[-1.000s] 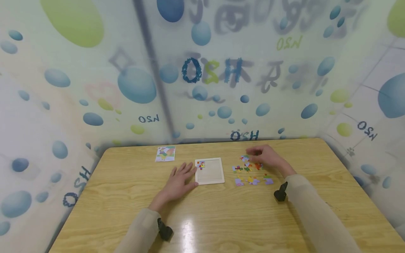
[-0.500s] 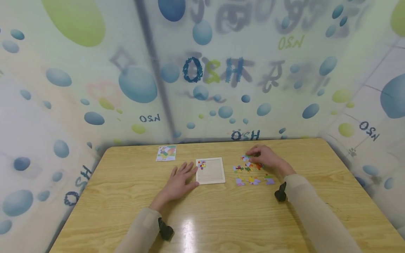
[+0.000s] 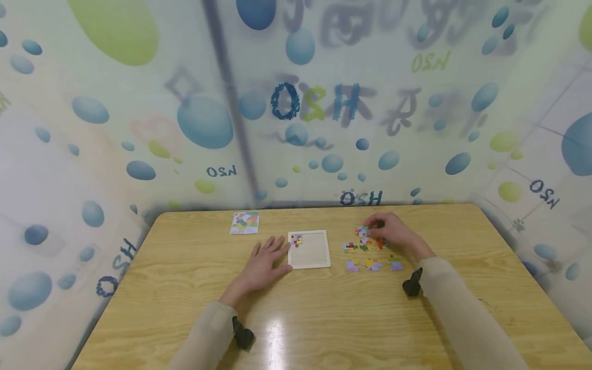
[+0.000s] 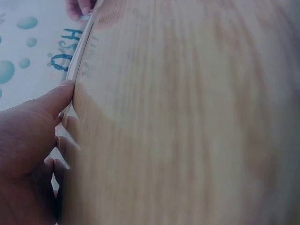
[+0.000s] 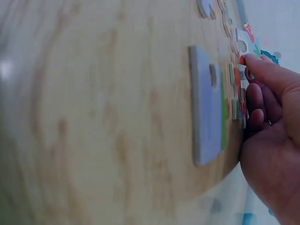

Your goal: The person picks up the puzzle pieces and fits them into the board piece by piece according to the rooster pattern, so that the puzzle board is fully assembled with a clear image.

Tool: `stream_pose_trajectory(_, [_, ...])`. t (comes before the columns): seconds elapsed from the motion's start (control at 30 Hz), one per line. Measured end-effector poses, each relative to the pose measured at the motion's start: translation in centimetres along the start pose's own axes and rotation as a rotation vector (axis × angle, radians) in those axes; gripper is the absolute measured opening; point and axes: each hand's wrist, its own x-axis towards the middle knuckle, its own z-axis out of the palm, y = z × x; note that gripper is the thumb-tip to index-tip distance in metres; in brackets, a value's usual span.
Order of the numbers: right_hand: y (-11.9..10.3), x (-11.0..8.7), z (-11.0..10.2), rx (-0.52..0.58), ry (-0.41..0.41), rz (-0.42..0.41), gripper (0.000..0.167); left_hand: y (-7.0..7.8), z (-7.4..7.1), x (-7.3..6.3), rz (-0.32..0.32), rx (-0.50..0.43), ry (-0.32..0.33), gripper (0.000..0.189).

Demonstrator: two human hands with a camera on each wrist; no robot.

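My left hand (image 3: pixel 263 264) lies on the table with its fingers spread, index fingertip and thumb at the left edge of a square puzzle tray (image 3: pixel 328 252). One jigsaw piece (image 3: pixel 297 240) sits in the tray's upper left corner. To the right, my right hand (image 3: pixel 390 229) pinches a light-coloured jigsaw piece (image 5: pixel 242 40) between thumb and fingers, above the other pieces. Beneath and in front of that hand lie several loose jigsaw pieces (image 3: pixel 372 264), some partly hidden by it. A lilac and green piece (image 5: pixel 206 112) lies nearest the right wrist camera.
A small picture card (image 3: pixel 245 222) lies at the back left of the wooden table (image 3: pixel 319 318). A patterned wall (image 3: pixel 314 154) rises right behind the table's back edge. Walls also stand at both sides.
The piece at my right fingertips has shifted and turned slightly, and more of it shows now. The left hand stays at the tray. The head view has swung slightly left.
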Motion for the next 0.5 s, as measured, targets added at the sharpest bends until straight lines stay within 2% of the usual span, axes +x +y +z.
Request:
stream_pose_trajectory(0.27, [0.1, -0.1, -0.7, -0.023, 0.034, 0.064, 0.019, 0.0, 0.1, -0.1, 0.021, -0.015, 0.017, 0.064])
stream_pose_trajectory(0.37, [-0.1, -0.2, -1.1, 0.037, 0.041, 0.093, 0.02, 0.0, 0.1, -0.1, 0.004, -0.01, -0.001, 0.065])
stream_pose_trajectory(0.5, [-0.8, -0.2, -1.3, 0.048, 0.066, 0.067, 0.023, 0.0, 0.0, 0.0, -0.006, -0.009, -0.011, 0.065])
